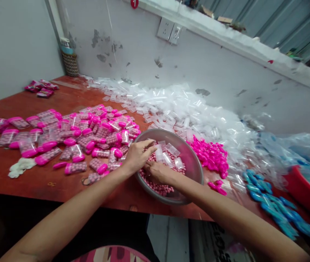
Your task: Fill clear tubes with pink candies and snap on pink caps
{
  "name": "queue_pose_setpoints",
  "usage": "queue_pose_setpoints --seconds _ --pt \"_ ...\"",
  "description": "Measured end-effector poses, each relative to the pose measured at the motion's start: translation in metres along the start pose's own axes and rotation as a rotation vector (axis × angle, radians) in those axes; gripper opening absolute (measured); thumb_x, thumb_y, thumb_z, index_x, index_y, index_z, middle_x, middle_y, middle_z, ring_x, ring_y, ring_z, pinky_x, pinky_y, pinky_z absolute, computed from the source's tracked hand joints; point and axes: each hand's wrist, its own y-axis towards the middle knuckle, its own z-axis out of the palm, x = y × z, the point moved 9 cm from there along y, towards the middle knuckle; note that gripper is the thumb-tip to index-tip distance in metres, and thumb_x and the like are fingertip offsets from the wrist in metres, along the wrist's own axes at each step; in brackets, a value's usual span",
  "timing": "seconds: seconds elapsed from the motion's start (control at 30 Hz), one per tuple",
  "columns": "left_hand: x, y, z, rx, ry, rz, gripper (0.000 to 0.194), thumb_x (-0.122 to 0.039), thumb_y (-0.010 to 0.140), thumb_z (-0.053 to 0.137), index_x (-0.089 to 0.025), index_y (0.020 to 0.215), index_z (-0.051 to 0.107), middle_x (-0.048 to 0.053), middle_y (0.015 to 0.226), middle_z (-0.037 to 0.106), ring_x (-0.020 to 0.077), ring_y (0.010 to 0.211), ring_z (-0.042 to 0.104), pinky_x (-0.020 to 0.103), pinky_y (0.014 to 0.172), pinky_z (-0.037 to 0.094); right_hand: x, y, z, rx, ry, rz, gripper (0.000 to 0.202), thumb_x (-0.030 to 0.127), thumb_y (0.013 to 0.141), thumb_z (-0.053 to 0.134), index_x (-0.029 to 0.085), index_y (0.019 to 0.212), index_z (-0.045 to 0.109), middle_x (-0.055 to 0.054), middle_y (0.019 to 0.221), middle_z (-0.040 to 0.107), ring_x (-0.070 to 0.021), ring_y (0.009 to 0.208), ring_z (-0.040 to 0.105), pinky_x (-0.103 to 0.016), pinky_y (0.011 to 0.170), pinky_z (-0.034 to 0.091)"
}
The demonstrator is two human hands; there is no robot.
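Observation:
A grey metal bowl (195,163) stands near the table's front edge. Small pink balls (161,188) fill its bottom, and several clear plastic containers (172,150) lie on top of them. Over the bowl's left side, my left hand (139,154) is closed with its fingers bent; what it holds is hidden. My right hand (157,172) reaches down among the balls right beside it, fingers curled and partly out of sight. To the left lies a pile of ball-filled clear containers with pink caps (73,133). Loose pink caps (212,154) are heaped at the bowl's right.
Empty clear containers (176,102) form a long heap against the wall. On the right are blue pieces (269,200) and a red tub (305,189). Crumpled white tissue (20,166) rests at the front left. A lidded bottle in a woven sleeve (69,62) stands in the back corner.

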Motion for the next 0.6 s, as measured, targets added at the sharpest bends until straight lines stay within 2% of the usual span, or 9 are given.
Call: queue_pose_setpoints --seconds 0.1,0.2,0.27,0.33,0.4,0.47,0.6 --pt "0.001 0.001 -0.003 -0.019 -0.030 -0.003 0.028 -0.028 0.076 0.051 -0.018 0.100 0.061 0.004 0.100 0.065 0.0172 0.090 0.059 0.027 0.082 0.045 -0.008 -0.001 -0.010 -0.066 0.393 0.093 0.023 0.013 0.067 0.054 0.014 0.089 0.055 -0.004 0.081 0.058 -0.0155 0.073 0.052 -0.028 0.067 0.040" --pt "0.003 0.001 -0.005 -0.012 -0.052 -0.017 0.029 -0.026 0.078 0.047 -0.017 0.103 0.060 0.005 0.104 0.063 0.0175 0.096 0.057 0.029 0.086 0.043 -0.022 -0.017 -0.024 -0.142 0.888 0.192 0.028 0.018 0.063 0.062 0.016 0.090 0.053 0.002 0.074 0.054 -0.0127 0.067 0.050 -0.026 0.062 0.041" --pt "0.004 0.001 -0.003 0.025 -0.070 -0.043 0.032 -0.027 0.079 0.045 -0.017 0.107 0.057 0.006 0.107 0.061 0.0182 0.098 0.056 0.030 0.087 0.043 -0.026 -0.031 -0.033 -0.196 1.227 0.205 0.029 0.019 0.064 0.063 0.018 0.090 0.052 0.003 0.075 0.053 -0.0114 0.069 0.050 -0.025 0.064 0.042" --pt "0.003 -0.001 0.004 0.106 -0.096 -0.078 0.037 -0.030 0.077 0.048 -0.016 0.111 0.055 0.008 0.110 0.059 0.0198 0.099 0.056 0.032 0.087 0.043 -0.029 -0.045 -0.043 -0.287 1.456 0.206 0.030 0.018 0.064 0.064 0.019 0.091 0.053 0.002 0.080 0.054 -0.0110 0.074 0.051 -0.025 0.067 0.043" --pt "-0.001 -0.005 0.015 0.220 -0.137 -0.103 0.041 -0.031 0.073 0.053 -0.015 0.111 0.055 0.009 0.110 0.059 0.0212 0.099 0.056 0.033 0.086 0.043 -0.034 -0.057 -0.049 -0.414 1.559 0.230 0.034 0.016 0.063 0.065 0.020 0.095 0.054 0.001 0.086 0.056 -0.0114 0.078 0.052 -0.025 0.071 0.043" --pt "-0.007 -0.010 0.027 0.316 -0.202 -0.114 0.037 -0.026 0.071 0.055 -0.014 0.106 0.058 0.008 0.106 0.062 0.0209 0.096 0.057 0.031 0.083 0.044 -0.038 -0.066 -0.052 -0.511 1.586 0.258 0.033 0.016 0.063 0.066 0.020 0.094 0.056 0.001 0.087 0.058 -0.0117 0.079 0.053 -0.026 0.073 0.042" --pt "-0.010 -0.016 0.045 0.396 -0.445 -0.201 0.026 -0.019 0.071 0.054 -0.012 0.094 0.064 0.007 0.092 0.067 0.0175 0.081 0.061 0.028 0.072 0.048 -0.039 -0.078 -0.053 -0.579 1.530 0.295 0.029 0.016 0.065 0.065 0.021 0.092 0.056 0.002 0.081 0.058 -0.0109 0.075 0.055 -0.026 0.071 0.045"
